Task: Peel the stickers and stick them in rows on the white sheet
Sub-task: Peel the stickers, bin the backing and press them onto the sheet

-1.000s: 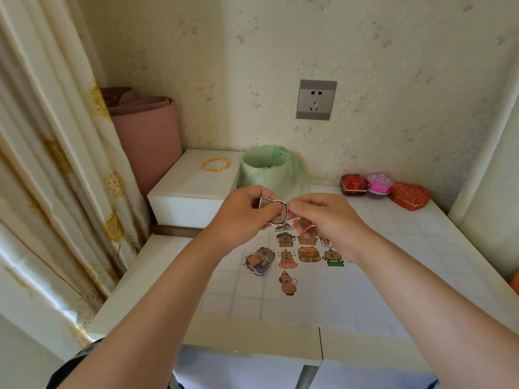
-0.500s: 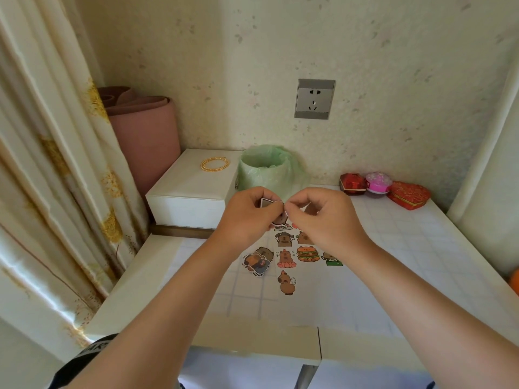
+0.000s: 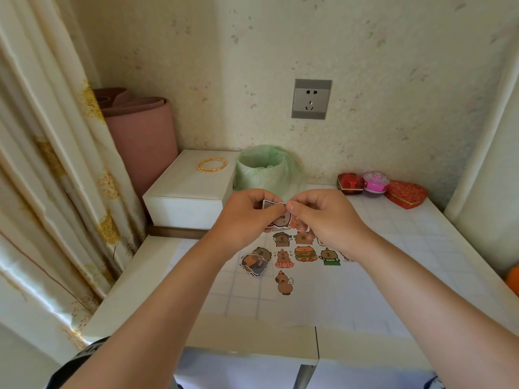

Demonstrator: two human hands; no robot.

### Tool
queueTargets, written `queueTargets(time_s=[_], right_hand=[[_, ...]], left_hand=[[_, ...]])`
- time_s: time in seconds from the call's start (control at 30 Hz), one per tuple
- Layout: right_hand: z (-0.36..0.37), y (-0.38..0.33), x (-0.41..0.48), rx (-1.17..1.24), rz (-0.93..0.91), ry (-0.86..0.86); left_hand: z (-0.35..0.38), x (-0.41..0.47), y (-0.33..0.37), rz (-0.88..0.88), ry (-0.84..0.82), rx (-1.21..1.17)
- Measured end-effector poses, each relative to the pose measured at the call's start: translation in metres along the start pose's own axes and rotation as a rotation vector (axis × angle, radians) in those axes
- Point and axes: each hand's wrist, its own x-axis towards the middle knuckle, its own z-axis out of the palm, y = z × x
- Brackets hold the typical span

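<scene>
Hands drawn slightly closer together than a second ago; left hand pinches a capybara sticker held above the table; right hand pinches its top edge, fingertips touching the left's; both hover over the far end of the white sheet; stuck stickers sit in rows on the sheet; loose sticker pile just left of it; green-lined bin behind.

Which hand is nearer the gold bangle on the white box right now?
Left. The left hand is just right of the gold bangle, nearer the camera; the right hand is farther right, across the held sticker.
</scene>
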Motion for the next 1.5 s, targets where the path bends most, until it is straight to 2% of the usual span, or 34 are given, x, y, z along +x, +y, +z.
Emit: queueTargets(time_s=[0.1,0.3,0.43,0.7,0.97,1.1,1.2,1.37,1.5], right_hand=[[0.003,0.001,0.000,-0.060,-0.035,0.026],[-0.004,-0.005,-0.001,0.188,0.122,-0.077],[-0.006,-0.004,-0.001,0.228,0.139,-0.120],[-0.005,-0.005,-0.002,0.086,0.064,-0.091],[-0.001,0.002,-0.003,-0.199,-0.131,0.012],[0.001,0.004,-0.003,-0.251,-0.181,0.052],[0.001,0.002,-0.003,-0.215,-0.165,0.036],[-0.001,-0.005,-0.003,0.032,0.003,0.001],[0.000,-0.006,-0.004,0.070,0.023,0.004]], left_hand=[[0.000,0.001,-0.001,-0.003,0.009,0.029],[-0.003,0.003,0.000,-0.009,0.004,0.027],[-0.003,0.001,0.002,-0.008,-0.028,0.021],[-0.003,0.000,0.001,-0.010,-0.035,0.040],[0.002,0.000,0.000,0.003,-0.013,0.050],[0.005,0.000,-0.001,-0.002,-0.002,0.043],[0.004,0.000,0.000,0.002,0.010,0.029],[0.001,0.003,-0.001,0.012,0.028,-0.027],[0.004,0.004,-0.007,0.083,0.093,0.027]])
